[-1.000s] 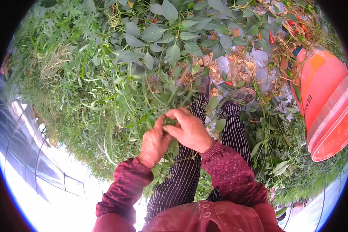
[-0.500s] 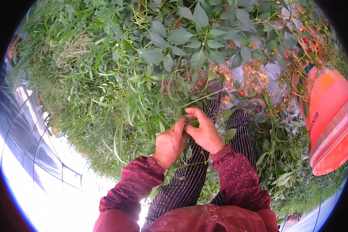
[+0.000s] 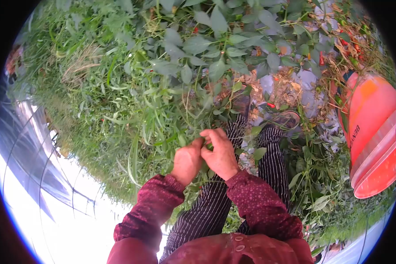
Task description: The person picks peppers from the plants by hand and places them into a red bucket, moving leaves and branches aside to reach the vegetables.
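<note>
Near the middle of the view, my left hand (image 3: 186, 162) and my right hand (image 3: 220, 154) meet over green stems, fingertips close together. The fingers of my left hand are closed, and what they hold is too small to name. My right hand has its fingers curled and closed as well, with a bit of green showing beside the thumb; I cannot make out what it is. Leafy plants (image 3: 218, 68) with dark green leaves grow just beyond my hands. Thin grass and weeds (image 3: 145, 123) surround my left hand.
A red-orange container (image 3: 372, 127) lies tilted at the right. My shoes (image 3: 287, 119) and striped trousers (image 3: 273, 171) are below the plants. Dry leaves (image 3: 286, 86) and small red peppers (image 3: 271, 105) lie on grey ground sheeting. Clear plastic film (image 3: 35, 154) with netting is at the left.
Both hands have moved slightly left and down, staying together. My right hand's raised fingers have curled in closer to the left hand.
</note>
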`<state>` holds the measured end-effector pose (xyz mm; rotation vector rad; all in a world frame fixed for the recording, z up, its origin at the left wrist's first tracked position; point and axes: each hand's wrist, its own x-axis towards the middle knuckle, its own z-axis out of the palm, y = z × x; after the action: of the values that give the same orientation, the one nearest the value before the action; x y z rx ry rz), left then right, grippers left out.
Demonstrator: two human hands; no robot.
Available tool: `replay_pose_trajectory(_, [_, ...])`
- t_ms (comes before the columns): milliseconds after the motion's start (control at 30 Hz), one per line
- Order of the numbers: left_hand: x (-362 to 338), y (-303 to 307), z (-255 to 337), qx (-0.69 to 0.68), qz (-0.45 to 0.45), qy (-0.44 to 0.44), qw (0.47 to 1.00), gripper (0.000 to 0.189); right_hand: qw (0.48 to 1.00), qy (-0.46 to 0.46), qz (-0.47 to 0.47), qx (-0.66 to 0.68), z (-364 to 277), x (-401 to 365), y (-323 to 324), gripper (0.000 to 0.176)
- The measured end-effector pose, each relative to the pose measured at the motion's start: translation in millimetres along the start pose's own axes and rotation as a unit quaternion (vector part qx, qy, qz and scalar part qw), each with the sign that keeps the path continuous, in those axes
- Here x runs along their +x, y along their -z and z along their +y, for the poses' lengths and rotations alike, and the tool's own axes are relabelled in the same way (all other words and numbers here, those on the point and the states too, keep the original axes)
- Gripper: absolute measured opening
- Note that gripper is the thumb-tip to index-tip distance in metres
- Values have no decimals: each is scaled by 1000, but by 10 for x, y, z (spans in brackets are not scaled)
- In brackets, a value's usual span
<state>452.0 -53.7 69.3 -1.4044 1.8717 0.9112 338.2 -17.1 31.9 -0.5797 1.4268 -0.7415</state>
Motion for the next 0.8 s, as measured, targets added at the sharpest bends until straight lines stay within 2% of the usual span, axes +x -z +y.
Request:
replay_pose_trajectory(33, [12, -12, -47, 10, -1, 25, 1000, 30, 999, 17, 36, -26, -18, 1, 2, 35])
replay_pose_trajectory(67, [21, -165, -273, 64, -16, 42, 997, 24, 998, 5, 53, 16, -23, 28, 67, 36])
replay_pose_trajectory(100, [-13, -184, -382, 62, -10, 59, 996, 24, 996, -4, 66, 53, -70, 81, 196, 37])
replay_pose_trajectory(167, [-37, -122, -582, 53, -23, 54, 997, 10, 981, 13, 118, 150, -66, 119, 288, 39])
replay_pose_trajectory(200, [-139, 42, -435, 4, 5, 59, 998, 15, 984, -39, 87, 153, -71, 95, 281, 41])
replay_pose_trajectory(233, [-223, -59, -470, 5, 8, 73, 997, 15, 984, -39, 74, 156, -10, 40, 248, 41])
replay_pose_trajectory(300, [-197, -305, -655, 118, -131, 59, 983, 24, 993, -14, -21, 116, 114, 68, 162, 40])
replay_pose_trajectory(333, [-227, -312, -695, 119, -124, 66, 983, 24, 982, -67, -54, 167, -59, 72, 205, 39])
replay_pose_trajectory(367, [-277, -340, -732, 86, -154, 71, 982, 29, 982, -63, -60, 166, -103, 68, 196, 39])
replay_pose_trajectory(433, [-362, -445, -772, 46, -181, 76, 979, 34, 990, -38, -106, 87, -102, 55, 224, 40])
replay_pose_trajectory(467, [-406, -508, -791, 112, -198, 36, 973, 31, 989, 20, -143, 30, -39, 30, 208, 46])
replay_pose_trajectory(500, [-415, -549, -803, 178, -213, -6, 961, 28, 981, 8, -193, -13, -111, 17, 203, 43])
replay_pose_trajectory(533, [-421, -378, -667, 205, -169, -41, 963, 29, 968, 17, -245, -51, -64, -7, 173, 44])
replay_pose_trajectory(567, [-402, -244, -568, 201, -165, -37, 965, 29, 950, 25, -297, -89, -22, -22, 133, 46])
replay_pose_trajectory(600, [-363, -130, -486, 167, -94, -59, 980, 34, 949, 27, -301, -93, -84, -11, 121, 46])
replay_pose_trajectory(633, [-328, -37, -447, 132, -22, -81, 988, 39, 935, -23, -342, -89, -192, -6, 124, 50])
replay_pose_trajectory(667, [-300, 37, -448, 129, -18, -78, 988, 39, 918, -73, -380, -86, -259, 5, 107, 54])
replay_pose_trajectory(700, [-268, 98, -461, 128, -19, -62, 990, 37, 917, -71, -383, -92, -190, 0, 62, 54])
replay_pose_trajectory(767, [-167, 228, -495, 126, -17, -46, 991, 36, 934, -57, -330, 120, 47, -18, 1, 63])
replay_pose_trajectory(800, [-94, 293, -508, 80, -4, -54, 995, 30, 910, -126, -330, 217, 51, 6, 14, 66])
